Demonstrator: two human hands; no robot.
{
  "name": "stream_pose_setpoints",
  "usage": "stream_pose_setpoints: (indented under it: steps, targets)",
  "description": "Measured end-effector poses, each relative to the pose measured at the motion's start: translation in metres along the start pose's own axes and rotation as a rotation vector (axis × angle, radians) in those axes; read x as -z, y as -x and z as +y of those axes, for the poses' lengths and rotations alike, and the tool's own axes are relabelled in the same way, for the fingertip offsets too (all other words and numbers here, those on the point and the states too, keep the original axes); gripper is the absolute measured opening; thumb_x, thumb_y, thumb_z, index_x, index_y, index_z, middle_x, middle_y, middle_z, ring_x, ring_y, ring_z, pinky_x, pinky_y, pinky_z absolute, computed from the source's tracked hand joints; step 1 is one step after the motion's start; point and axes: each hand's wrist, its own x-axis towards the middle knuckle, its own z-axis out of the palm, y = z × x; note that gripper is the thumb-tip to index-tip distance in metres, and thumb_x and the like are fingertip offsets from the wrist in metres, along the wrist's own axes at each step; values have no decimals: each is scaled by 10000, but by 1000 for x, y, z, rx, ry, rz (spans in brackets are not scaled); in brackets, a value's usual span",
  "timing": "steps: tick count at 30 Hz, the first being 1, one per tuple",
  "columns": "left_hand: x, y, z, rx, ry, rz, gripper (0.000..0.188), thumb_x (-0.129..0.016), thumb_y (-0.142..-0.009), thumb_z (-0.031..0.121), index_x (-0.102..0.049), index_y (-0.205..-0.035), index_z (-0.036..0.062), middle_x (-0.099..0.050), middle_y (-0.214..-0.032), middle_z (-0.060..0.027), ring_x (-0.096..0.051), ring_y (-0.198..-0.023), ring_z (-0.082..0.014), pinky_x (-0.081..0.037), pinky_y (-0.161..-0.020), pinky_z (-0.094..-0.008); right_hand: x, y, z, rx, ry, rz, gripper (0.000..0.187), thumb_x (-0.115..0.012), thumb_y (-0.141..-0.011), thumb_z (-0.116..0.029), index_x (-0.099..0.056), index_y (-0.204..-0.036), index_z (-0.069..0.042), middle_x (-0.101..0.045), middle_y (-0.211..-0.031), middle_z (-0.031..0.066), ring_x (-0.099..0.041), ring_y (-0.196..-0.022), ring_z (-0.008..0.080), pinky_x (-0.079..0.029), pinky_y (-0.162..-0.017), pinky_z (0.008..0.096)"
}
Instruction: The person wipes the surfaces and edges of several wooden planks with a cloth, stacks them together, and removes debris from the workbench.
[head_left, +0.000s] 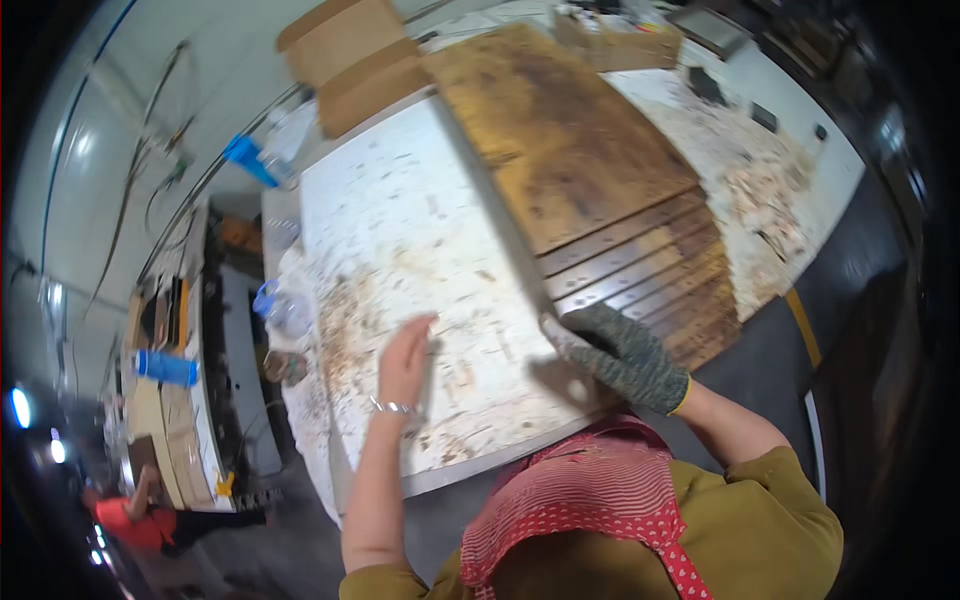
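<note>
My bare left hand, with a silver bracelet at the wrist, is over the white, stained work surface. Its fingers stretch forward and look somewhat blurred; nothing shows in them. My right hand wears a dark grey knitted glove with a yellow cuff. Thumb and fingers are extended at the border between the white surface and a stack of brown, glossy wooden boards, and I see nothing held. Whether this hand touches the nearest board cannot be told. The stacked boards show stepped front edges with small dark holes.
An open cardboard box stands at the far end, and another box holds small items. Wood shavings lie at right. A clear jug and blue bottle line the left edge. A person in red is at lower left.
</note>
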Motion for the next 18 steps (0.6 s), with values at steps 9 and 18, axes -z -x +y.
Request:
stream_pose_setpoints:
  steps: [9, 18]
  targets:
    - [28, 201, -37, 529, 321, 27, 214, -506, -915, 68, -640, -1077, 27, -672, -1014, -119, -639, -902, -186, -495, -793, -300, -236, -154, -52, 303, 122, -339, 384, -553, -853, -419, -589, -987, -61, -605, -972, 179, -591, -924, 350, -450, -815, 422]
    - [39, 211, -52, 498, 327, 106, 192, -513, -899, 39, -630, -1046, -3, -675, -932, -116, -651, -769, -191, -506, -711, -292, -357, -183, -23, 594, 503, -255, 255, -595, -729, -284, -605, -914, -108, -585, -1028, 141, -566, -931, 304, -433, -732, 432]
